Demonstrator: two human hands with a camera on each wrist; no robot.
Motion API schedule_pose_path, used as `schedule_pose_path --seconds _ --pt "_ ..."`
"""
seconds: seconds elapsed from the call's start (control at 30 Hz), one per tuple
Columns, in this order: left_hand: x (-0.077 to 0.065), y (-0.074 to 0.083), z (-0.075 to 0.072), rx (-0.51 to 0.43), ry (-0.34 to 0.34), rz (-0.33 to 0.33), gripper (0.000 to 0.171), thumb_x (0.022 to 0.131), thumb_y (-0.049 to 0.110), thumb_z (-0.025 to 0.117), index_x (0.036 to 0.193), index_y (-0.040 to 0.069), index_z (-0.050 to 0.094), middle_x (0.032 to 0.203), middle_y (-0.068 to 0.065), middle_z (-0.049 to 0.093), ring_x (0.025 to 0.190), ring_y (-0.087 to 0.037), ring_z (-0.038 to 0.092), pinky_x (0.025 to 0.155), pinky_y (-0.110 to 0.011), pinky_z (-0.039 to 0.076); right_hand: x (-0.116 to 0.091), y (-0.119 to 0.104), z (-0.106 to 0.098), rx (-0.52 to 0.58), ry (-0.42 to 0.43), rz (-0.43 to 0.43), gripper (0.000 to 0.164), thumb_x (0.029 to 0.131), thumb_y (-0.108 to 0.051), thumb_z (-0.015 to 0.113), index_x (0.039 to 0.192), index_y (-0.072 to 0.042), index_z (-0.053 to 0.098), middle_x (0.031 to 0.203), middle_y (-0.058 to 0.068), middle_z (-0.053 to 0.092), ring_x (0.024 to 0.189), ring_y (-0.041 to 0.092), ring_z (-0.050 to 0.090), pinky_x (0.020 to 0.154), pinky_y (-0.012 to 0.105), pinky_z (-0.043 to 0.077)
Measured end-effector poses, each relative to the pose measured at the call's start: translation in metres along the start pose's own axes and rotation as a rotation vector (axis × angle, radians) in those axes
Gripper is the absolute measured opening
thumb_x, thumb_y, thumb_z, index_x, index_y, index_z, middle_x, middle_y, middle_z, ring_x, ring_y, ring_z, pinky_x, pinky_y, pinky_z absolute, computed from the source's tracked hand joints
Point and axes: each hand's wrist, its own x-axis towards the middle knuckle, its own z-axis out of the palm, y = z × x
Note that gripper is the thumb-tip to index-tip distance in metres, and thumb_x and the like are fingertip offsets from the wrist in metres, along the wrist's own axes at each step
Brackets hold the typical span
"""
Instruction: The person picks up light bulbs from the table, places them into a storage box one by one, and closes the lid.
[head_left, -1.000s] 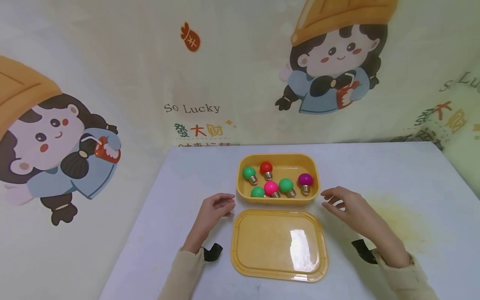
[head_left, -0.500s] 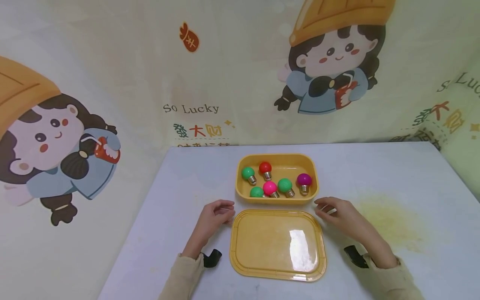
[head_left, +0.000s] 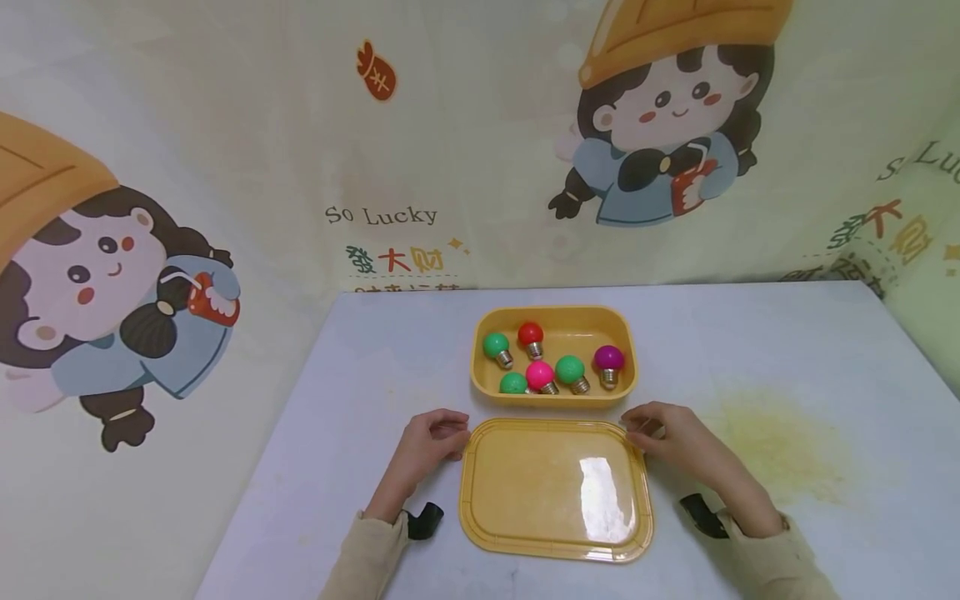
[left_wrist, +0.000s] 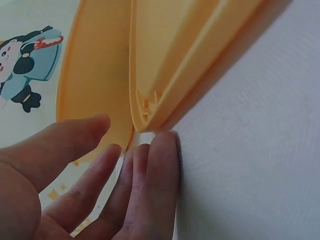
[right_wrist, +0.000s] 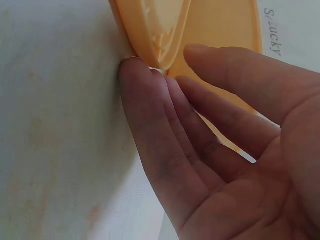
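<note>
A flat yellow lid (head_left: 555, 492) lies on the table in front of a yellow box (head_left: 480, 392). In the box are several small light bulbs: a red bulb (head_left: 530, 334), a pink bulb (head_left: 540, 375), a purple bulb (head_left: 609, 358) and three green ones, such as the green bulb (head_left: 570, 369). My left hand (head_left: 429, 446) is at the lid's upper left corner, fingertips by its edge and thumb apart. At the upper right corner is my right hand (head_left: 675, 437), its lower fingers against or very near the edge (right_wrist: 162, 65) and its thumb raised. Neither hand grips anything.
The white table (head_left: 360, 350) ends at a patterned wall cloth (head_left: 495, 167) at the back and left. A yellowish stain (head_left: 780, 446) marks the tabletop at the right. Dark wrist devices (head_left: 425, 521) hang by both sleeves.
My right hand has moved left and nearer, from beside the box to the lid's upper right corner. My left hand has come slightly nearer along the lid's left side. Box and lid stay put.
</note>
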Motion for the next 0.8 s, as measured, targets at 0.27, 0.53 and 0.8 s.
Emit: schedule_pose_path --seconds 0.27,0.53,0.8 --pt "-0.0003 0.0006 0.0007 0.037 -0.047 0.007 0.027 0.091 0.003 0.066 0.117 -0.002 0.067 0.105 -0.013 0.071 0.088 -0.017 0.068 0.069 -0.033 0.061 0.0019 0.0025 0.0035 -0.034 -0.004 -0.031 0.016 0.088 -0.003 0.071 0.104 -0.002 0.073 0.090 -0.001 0.069 0.079 0.007 0.059 0.068 0.023 0.054" --pt "-0.0007 0.0011 0.0031 0.180 -0.030 0.058 0.029 0.084 -0.002 0.068 0.113 0.004 0.070 0.099 -0.007 0.072 0.086 -0.016 0.067 0.066 -0.028 0.059 0.0024 0.0021 0.0069 -0.068 0.021 -0.048 0.014 0.089 -0.003 0.071 0.103 -0.003 0.075 0.087 0.000 0.067 0.078 0.006 0.059 0.068 0.023 0.054" --pt "0.0009 0.0007 0.0062 0.247 0.012 0.098 0.035 0.079 -0.007 0.068 0.111 0.006 0.071 0.100 -0.005 0.071 0.085 -0.014 0.066 0.067 -0.025 0.056 0.0045 0.0017 0.0069 -0.097 0.036 -0.056 0.015 0.087 0.000 0.072 0.101 -0.003 0.076 0.085 -0.003 0.068 0.076 0.006 0.059 0.065 0.022 0.054"
